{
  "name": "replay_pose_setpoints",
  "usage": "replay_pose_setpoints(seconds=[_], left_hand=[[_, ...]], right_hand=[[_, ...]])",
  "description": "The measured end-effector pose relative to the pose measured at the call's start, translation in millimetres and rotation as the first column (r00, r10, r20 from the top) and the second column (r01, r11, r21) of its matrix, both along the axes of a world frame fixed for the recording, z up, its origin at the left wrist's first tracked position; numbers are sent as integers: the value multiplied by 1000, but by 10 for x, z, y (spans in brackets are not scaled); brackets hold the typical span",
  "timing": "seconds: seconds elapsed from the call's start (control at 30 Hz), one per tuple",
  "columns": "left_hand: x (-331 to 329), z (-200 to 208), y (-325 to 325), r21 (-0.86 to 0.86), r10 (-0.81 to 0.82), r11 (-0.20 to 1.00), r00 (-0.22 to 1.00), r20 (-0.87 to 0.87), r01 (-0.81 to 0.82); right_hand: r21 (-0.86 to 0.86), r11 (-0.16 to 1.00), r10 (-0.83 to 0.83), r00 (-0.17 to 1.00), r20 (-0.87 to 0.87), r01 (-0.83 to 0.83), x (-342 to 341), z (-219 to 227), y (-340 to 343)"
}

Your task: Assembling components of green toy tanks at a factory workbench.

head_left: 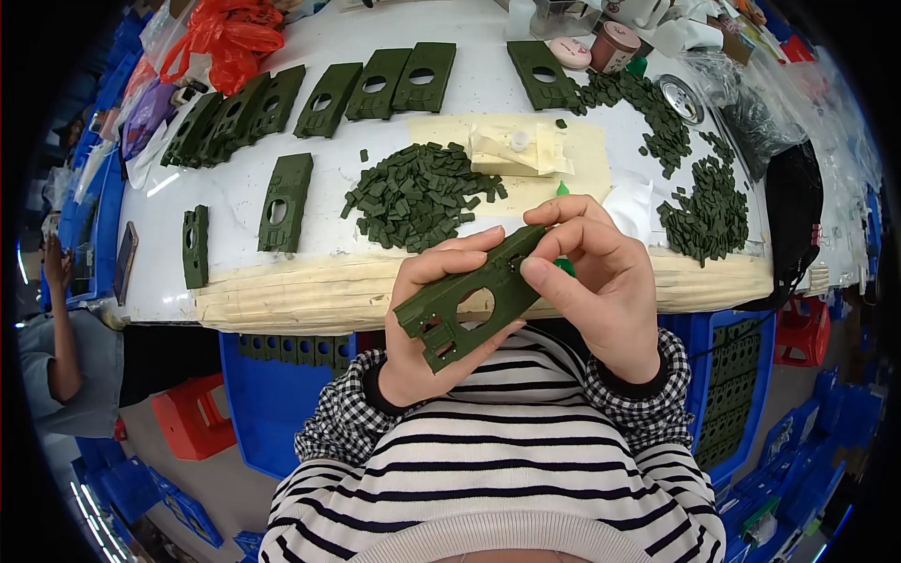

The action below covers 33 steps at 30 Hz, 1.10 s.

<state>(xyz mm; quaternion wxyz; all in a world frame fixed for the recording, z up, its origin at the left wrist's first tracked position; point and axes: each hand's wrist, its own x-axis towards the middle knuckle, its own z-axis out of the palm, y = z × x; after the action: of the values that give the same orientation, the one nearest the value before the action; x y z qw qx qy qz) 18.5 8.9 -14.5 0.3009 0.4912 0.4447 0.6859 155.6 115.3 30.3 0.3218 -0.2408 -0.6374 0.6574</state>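
Two bare hands hold a long dark-green plastic part with a round hole (511, 302) above the near edge of the white table (328, 174).
From the left: a heap of small rectangular dark-green plastic pieces (405, 202) lies beyond the hands; the left hand (407, 361) is half curled around the tilted part, fingers along its far side; the right hand (612, 302) bends thumb and fingertips closely together at its upper right end, whether over a small piece I cannot tell.
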Motion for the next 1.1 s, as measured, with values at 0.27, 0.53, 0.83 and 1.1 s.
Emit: replay_pose_setpoints(seconds=[0.27,0.53,0.83,1.1], left_hand=[[12,-8,3,-3,13,1000,1000,1,-13],[0,-18,11,-2,10,1000,1000,-18,-10],[2,-40,13,24,2,1000,1000,-29,-1],[-4,-46,16,45,-11,999,999,-39,13]], right_hand=[[0,1000,-21,1000,-23,21,-29,-28,-20],[-7,999,-36,999,-26,36,-40,-59,-25],[28,999,-14,1000,-23,15,-48,-81,-9],[40,999,-3,999,-35,4,-48,-82,-1]])
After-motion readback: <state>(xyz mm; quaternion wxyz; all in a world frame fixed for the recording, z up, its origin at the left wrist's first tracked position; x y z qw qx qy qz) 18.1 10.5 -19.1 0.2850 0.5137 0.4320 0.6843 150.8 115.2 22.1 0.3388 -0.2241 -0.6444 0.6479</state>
